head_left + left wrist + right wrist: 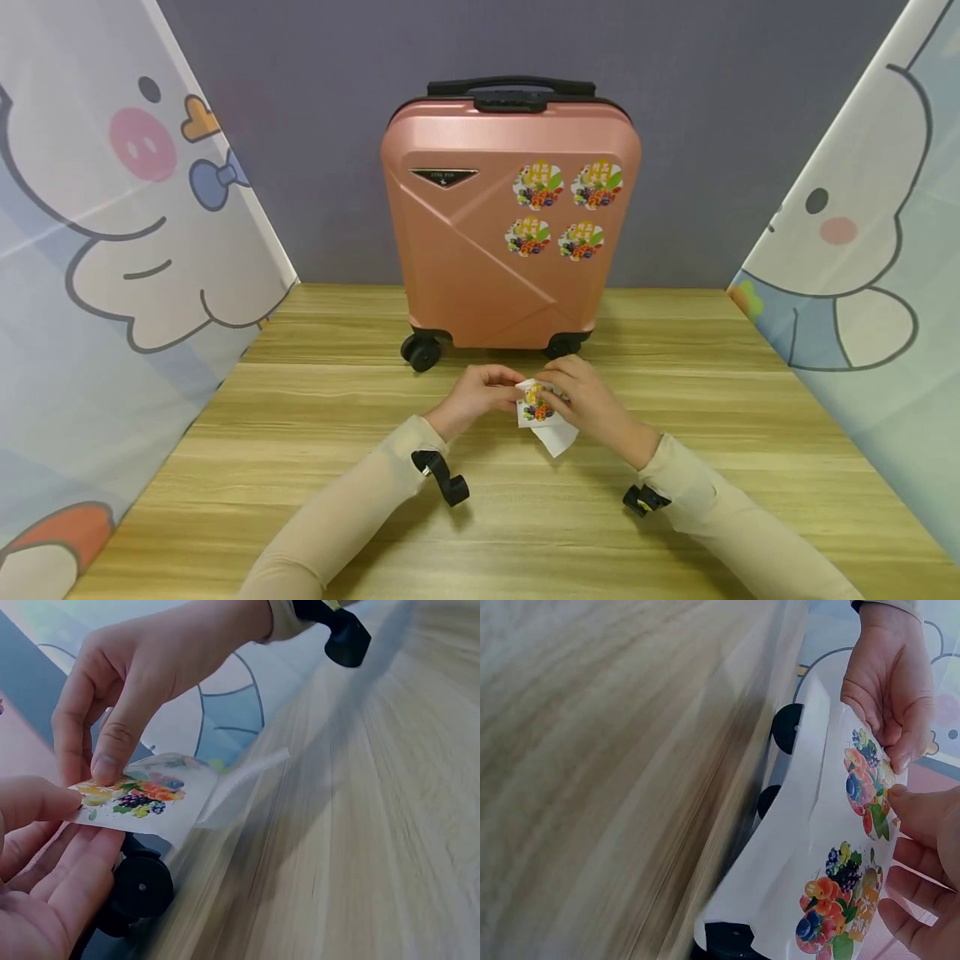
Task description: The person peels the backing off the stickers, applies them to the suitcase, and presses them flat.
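Just in front of the suitcase, both hands hold a white sheet of stickers [555, 438] printed with colourful fruit. My left hand [478, 398] pinches its left edge between thumb and fingers. From the other side, my right hand [592, 404] grips the sheet, its thumb on the printed face beside a fruit sticker [142, 799]. Two printed fruit stickers show on the sheet [780, 862] in the right wrist view, and its loose lower part bends away. Behind stands an upright pink suitcase [472, 275], with several round fruit stickers [537, 185] on its upper right front.
The suitcase rests on black wheels [422, 352] at the back of a wood-grain table [330, 400]. A grey panel [315, 150] rises behind it. Cartoon-printed panels [150, 250] flank the table on both sides. Each wrist carries a black camera mount [442, 477].
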### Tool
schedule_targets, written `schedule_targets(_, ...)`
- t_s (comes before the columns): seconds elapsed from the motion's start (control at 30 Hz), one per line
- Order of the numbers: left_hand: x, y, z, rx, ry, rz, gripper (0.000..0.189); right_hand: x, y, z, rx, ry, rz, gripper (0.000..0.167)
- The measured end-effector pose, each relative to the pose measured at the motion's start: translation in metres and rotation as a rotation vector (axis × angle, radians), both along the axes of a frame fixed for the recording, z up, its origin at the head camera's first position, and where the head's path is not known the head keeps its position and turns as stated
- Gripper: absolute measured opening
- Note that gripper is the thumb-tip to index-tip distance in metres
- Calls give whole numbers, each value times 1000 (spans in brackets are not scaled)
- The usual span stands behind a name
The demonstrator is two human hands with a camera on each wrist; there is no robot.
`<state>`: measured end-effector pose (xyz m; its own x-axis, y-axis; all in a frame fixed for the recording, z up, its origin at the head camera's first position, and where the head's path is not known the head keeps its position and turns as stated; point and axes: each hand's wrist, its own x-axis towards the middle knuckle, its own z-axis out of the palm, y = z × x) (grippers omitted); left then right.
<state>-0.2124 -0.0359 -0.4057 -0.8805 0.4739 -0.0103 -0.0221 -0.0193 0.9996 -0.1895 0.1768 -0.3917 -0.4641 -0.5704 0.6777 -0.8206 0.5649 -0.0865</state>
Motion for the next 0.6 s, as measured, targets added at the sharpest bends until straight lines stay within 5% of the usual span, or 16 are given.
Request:
schedule_targets(0.33, 0, 2, -1, 110, -74, -58, 23, -1, -1, 3, -26, 63, 9, 25)
schedule_targets(0.6, 4, 6, 1, 158, -96, -41, 12, -1, -2, 3, -34, 103, 29, 22)
